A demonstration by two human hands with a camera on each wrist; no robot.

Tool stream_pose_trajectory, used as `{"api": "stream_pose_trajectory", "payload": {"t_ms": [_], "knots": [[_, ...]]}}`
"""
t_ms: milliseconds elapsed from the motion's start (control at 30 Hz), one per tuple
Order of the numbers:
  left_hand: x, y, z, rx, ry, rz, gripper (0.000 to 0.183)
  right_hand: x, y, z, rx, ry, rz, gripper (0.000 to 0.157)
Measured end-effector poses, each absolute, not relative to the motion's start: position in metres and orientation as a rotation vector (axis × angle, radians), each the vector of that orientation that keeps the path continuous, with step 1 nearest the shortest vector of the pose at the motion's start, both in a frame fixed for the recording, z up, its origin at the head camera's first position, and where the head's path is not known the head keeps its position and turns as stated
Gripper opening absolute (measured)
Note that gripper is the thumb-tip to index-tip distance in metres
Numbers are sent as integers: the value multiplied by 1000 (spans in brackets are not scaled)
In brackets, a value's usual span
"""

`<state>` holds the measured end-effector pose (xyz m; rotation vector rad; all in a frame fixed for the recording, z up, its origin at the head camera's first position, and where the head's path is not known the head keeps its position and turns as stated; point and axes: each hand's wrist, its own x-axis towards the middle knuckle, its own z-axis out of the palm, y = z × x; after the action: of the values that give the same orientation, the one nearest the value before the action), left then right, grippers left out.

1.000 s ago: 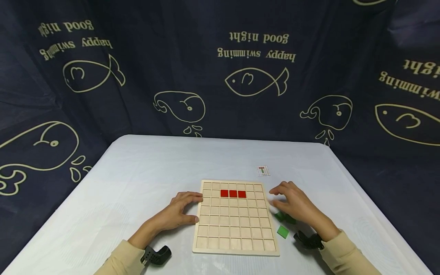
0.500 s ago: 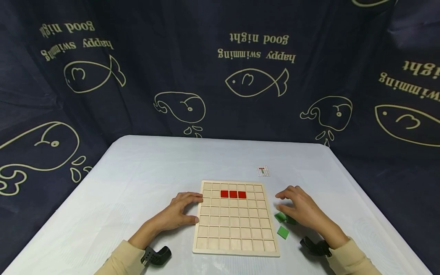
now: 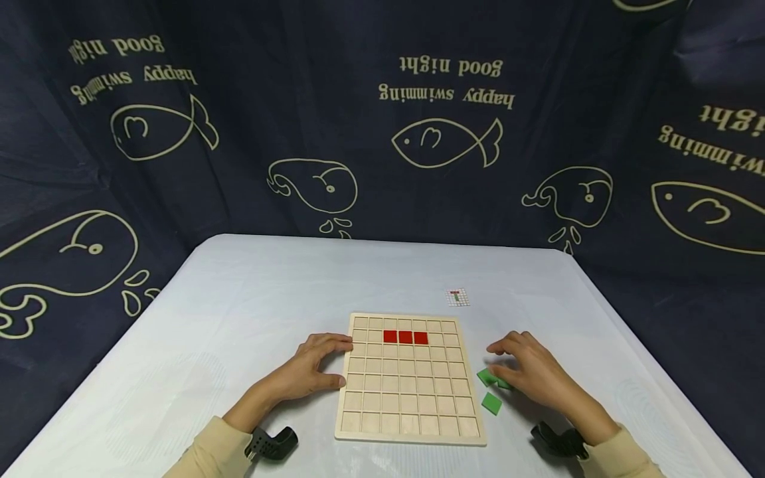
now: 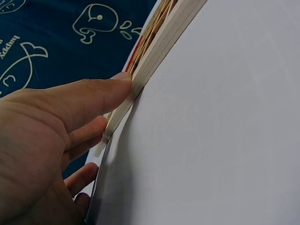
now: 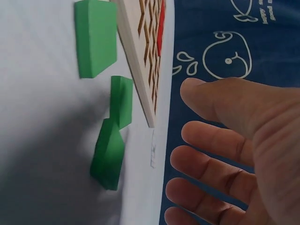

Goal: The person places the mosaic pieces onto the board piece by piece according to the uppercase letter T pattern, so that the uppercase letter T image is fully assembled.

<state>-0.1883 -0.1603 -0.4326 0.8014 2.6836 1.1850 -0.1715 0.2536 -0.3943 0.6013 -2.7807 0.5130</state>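
Observation:
A pale wooden grid board (image 3: 416, 403) lies on the table, with three red square tiles (image 3: 405, 337) side by side in its second row from the far edge. My left hand (image 3: 307, 368) rests against the board's left edge, thumb and fingertips at the rim, as the left wrist view also shows. To the right of the board, my right hand (image 3: 534, 372) hovers with nothing in its relaxed fingers. Beneath and beside it lie three green tiles, one nearer me (image 3: 492, 403) and two close together, partly covered by the hand in the head view; the right wrist view shows the pair (image 5: 108, 154) fully.
A small printed card (image 3: 457, 297) with a red and green grid pattern lies beyond the board's far right corner. The white table (image 3: 287, 285) ends at a dark curtain (image 3: 370, 133). Each wrist carries a black camera mount.
My right hand has drawn away from the board, to the right and toward me, over the green tiles. My left hand and the board have stayed in place.

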Motion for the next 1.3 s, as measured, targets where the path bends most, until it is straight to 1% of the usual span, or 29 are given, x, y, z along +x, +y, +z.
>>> {"api": "stream_pose_trajectory", "payload": {"t_ms": [633,867,1300], "knots": [[-187,-161,-432,764,2674,1196,57,-157,268,-406,543,-2854,464,27],[-187,-160,-432,807,2691,1175,57,-153,272,-412,523,-2839,479,27],[-187,-160,-432,809,2684,1180,57,-151,276,-416,473,-2859,448,27]]}}
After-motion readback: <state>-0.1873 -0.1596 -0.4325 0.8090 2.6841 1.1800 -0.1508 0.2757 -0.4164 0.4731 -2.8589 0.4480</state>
